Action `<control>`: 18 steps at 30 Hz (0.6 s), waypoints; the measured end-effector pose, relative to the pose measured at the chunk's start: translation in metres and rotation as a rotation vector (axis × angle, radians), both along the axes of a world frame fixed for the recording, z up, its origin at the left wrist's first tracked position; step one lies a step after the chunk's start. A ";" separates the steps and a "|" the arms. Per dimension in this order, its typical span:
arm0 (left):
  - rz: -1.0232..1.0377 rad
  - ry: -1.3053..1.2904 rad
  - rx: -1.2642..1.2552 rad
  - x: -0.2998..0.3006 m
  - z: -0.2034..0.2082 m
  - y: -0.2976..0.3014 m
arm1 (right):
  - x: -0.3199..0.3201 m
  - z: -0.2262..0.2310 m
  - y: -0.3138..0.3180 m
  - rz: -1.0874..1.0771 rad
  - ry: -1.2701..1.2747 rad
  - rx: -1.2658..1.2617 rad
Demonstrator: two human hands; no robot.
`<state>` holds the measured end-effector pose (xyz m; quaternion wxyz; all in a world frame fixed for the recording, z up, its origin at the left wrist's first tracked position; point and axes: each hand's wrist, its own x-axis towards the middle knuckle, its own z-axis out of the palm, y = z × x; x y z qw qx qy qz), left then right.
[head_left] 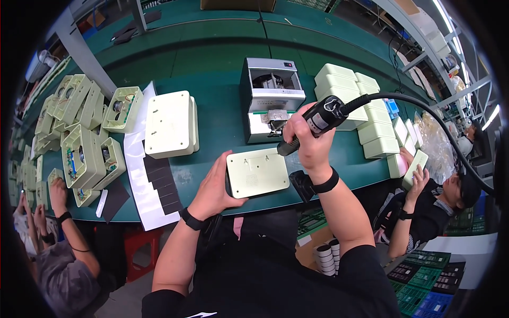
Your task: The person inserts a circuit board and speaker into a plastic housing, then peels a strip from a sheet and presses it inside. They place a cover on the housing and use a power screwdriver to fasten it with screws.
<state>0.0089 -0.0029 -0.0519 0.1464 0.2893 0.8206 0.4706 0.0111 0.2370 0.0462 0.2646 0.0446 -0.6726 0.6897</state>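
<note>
A pale green plastic housing [258, 180] lies back side up at the table's near edge, with screw holes in its corners and a round patch of small holes. My left hand [216, 185] grips its left end, thumb along the near edge. In my right hand [313, 146] is a black corded electric screwdriver [324, 115], tilted so its nose comes down by the housing's far right corner. Whether the bit touches a screw there is hidden. Just beyond stands a grey and black screw feeder [273, 98].
Closed housings are stacked left of the feeder [168, 124] and to its right [339, 87]. Open housings with wiring [82, 156] pile up at far left. The screwdriver's cable [419, 100] arcs rightward. Co-workers' hands show at left [57, 193] and right [419, 180], the latter holding a housing.
</note>
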 end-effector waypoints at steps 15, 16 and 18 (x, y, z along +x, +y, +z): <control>-0.095 0.043 0.042 -0.011 -0.003 0.043 | -0.026 0.042 0.007 -0.037 0.070 -0.033; -0.094 0.051 0.042 -0.011 -0.004 0.042 | -0.023 0.042 0.003 0.001 0.038 -0.041; -0.092 0.052 0.059 -0.013 -0.005 0.043 | -0.012 0.042 -0.008 0.056 0.039 -0.078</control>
